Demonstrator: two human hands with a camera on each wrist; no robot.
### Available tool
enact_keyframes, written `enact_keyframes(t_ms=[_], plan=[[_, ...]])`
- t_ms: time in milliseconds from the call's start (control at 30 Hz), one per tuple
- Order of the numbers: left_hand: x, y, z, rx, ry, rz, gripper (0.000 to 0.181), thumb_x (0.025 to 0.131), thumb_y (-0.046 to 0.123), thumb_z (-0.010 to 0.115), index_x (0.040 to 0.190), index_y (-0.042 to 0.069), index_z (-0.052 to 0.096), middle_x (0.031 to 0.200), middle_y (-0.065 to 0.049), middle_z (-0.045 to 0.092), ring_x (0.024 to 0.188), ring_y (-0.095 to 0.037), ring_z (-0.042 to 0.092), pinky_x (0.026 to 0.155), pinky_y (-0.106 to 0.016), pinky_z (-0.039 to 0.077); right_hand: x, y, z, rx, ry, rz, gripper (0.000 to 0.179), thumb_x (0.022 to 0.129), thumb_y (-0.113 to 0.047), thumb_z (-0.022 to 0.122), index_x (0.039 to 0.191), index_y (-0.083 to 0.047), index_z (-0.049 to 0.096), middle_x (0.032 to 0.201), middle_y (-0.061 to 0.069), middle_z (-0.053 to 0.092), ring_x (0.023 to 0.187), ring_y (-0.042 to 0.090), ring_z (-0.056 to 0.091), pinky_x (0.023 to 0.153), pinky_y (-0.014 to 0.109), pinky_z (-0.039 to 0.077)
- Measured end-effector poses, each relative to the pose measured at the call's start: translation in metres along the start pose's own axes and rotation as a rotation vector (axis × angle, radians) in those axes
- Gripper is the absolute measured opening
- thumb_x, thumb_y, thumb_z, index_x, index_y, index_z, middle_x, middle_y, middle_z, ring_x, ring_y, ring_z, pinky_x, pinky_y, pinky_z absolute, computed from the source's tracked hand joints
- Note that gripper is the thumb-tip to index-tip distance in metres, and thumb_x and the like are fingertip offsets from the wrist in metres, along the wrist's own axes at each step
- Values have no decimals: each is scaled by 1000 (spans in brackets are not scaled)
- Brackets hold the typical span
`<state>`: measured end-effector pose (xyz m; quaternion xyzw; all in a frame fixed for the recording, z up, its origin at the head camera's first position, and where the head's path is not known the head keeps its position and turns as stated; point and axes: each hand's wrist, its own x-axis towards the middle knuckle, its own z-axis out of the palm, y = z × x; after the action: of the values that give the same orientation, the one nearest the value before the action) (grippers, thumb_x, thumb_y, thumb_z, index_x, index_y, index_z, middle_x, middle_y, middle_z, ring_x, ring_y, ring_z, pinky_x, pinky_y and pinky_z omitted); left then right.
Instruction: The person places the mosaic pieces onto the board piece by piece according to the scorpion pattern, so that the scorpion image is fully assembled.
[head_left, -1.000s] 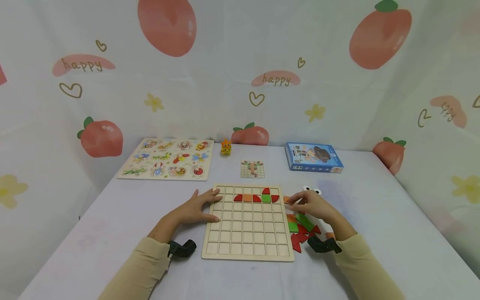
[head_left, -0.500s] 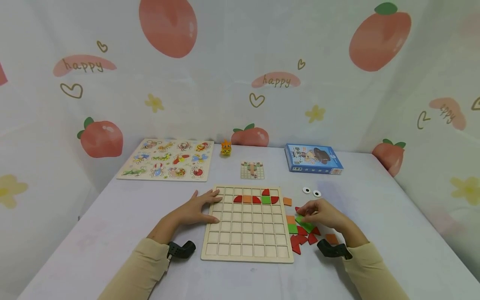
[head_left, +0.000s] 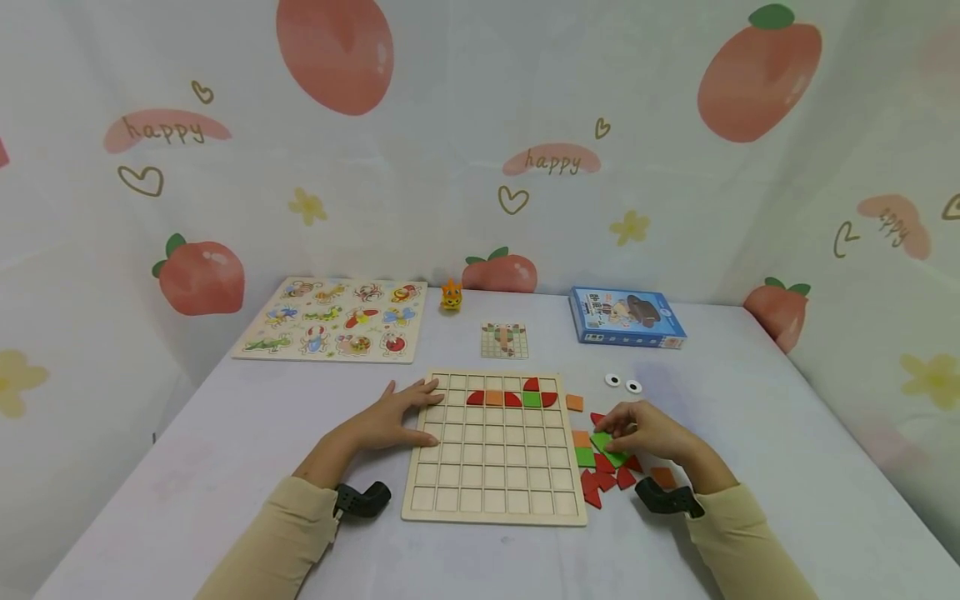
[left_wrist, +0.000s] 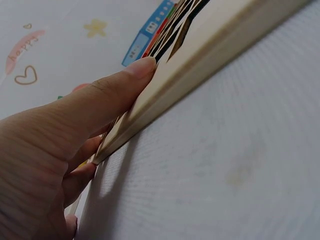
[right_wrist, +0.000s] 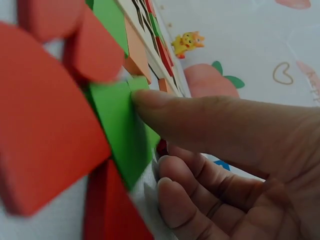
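I am watching the right hand [head_left: 647, 432], gone from the orange tile [head_left: 574, 403], pinching a green tile [head_left: 602, 441] right of the board [head_left: 495, 476]. The left hand [head_left: 386, 417], fingers spread, is still resting on the board's left edge. Red tiles [head_left: 591, 492] are crowding the green one, the right hand is partly hiding it, and eye discs [head_left: 633, 387] are lying beyond.

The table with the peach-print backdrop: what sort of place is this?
Probably an indoor play or learning area, though the wider room is out of view. The clues: a wooden grid board with coloured tiles, an insect picture board, and a cheerful peach-print backdrop.
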<state>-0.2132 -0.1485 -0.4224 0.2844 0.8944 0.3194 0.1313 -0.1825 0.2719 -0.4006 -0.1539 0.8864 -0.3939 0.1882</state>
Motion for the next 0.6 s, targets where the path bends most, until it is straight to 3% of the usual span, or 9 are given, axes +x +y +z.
enact_keyframes(t_ms=[600], plan=[[1,0,1,-4,4,11,75,76,46,72,138,13,46,154,-7,25,145,-29,13,114,-56,-9,-3,0,-2,-8,-27,-12,27,79,-11,72,102,2,65,88,6,56,82,19,50,69,19,50]])
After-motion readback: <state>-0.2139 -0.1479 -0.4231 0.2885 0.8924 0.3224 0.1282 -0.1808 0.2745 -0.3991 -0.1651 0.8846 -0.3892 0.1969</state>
